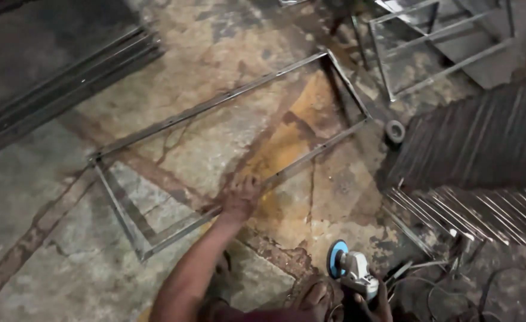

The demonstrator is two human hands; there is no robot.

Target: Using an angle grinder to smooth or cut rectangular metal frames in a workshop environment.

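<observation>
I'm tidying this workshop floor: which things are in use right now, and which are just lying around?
In use: rectangular metal frame under the left hand; angle grinder in the right hand.

Lying about: stacked metal bars, second frame, spare disc, slatted metal sheets.

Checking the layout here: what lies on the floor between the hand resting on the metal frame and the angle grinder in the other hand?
In the head view, only bare, stained concrete floor lies between the left hand on the rectangular metal frame and the angle grinder held by the right hand.

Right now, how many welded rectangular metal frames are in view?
2. One flat frame lies on the floor mid-picture, the left hand on its near rail. A second frame lies top right, cut by the edge; others may be hidden.
</observation>
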